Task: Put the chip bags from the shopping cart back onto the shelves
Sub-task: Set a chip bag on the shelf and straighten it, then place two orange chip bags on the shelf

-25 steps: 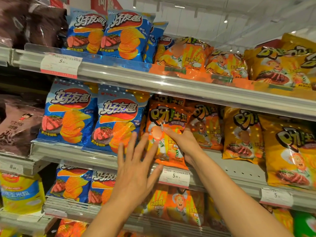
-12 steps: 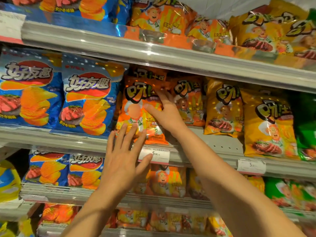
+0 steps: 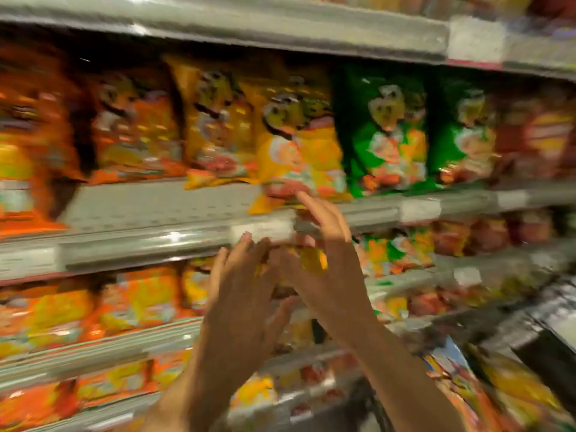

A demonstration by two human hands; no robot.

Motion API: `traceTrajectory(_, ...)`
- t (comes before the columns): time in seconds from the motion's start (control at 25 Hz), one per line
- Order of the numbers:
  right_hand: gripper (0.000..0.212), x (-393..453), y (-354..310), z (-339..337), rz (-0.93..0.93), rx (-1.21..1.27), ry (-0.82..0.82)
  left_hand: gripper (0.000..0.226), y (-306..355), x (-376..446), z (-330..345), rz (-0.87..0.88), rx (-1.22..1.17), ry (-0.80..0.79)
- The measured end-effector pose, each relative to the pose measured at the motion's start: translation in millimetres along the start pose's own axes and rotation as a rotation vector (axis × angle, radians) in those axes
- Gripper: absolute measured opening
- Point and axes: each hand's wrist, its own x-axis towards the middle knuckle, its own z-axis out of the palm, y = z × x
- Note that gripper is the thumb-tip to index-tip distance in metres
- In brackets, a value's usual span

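Two hands of mine are up at the centre of the frame, both empty, fingers straight and spread apart. My left hand (image 3: pixel 240 294) shows its back, its fingertips (image 3: pixel 246 240) just below the white price tag (image 3: pixel 261 230) on the shelf rail (image 3: pixel 140 244). My right hand (image 3: pixel 330 269) sits just beside it to the right and higher, its longest finger reaching up to the bottom edge of a yellow bag (image 3: pixel 299 145); the blur keeps me from telling whether it touches. That bag stands on the middle shelf (image 3: pixel 149 207), between another yellow one at its left and green bags (image 3: pixel 386 129) at its right. Orange bags (image 3: pixel 134 126) fill the left of the frame. At lower right, blurred bags (image 3: pixel 486 391) lie in what looks like the cart.
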Motion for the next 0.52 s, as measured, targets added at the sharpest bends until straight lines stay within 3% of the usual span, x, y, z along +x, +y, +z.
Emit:
traceTrajectory(0.16,0.055,-80.9,92.6,-151.5,0.365,-0.084,0.213,0.049,125.2,34.4,126.5,0.083,-0.24,-0.169)
traceTrajectory(0.28,0.051,-154.7,158.2,-241.3,0.626,-0.131,0.315,0.05,200.2,40.4,216.4,0.092,-0.324,-0.396)
traceTrajectory(0.4,0.041,-222.6,205.3,-301.5,0.961,-0.099,0.293,0.057,246.4,35.7,290.8,0.062,-0.398,-0.628)
traceTrajectory(0.52,0.038,-275.2,238.5,-340.0,1.179,-0.116,0.382,0.071,269.9,32.1,359.6,0.091,-0.407,-0.789)
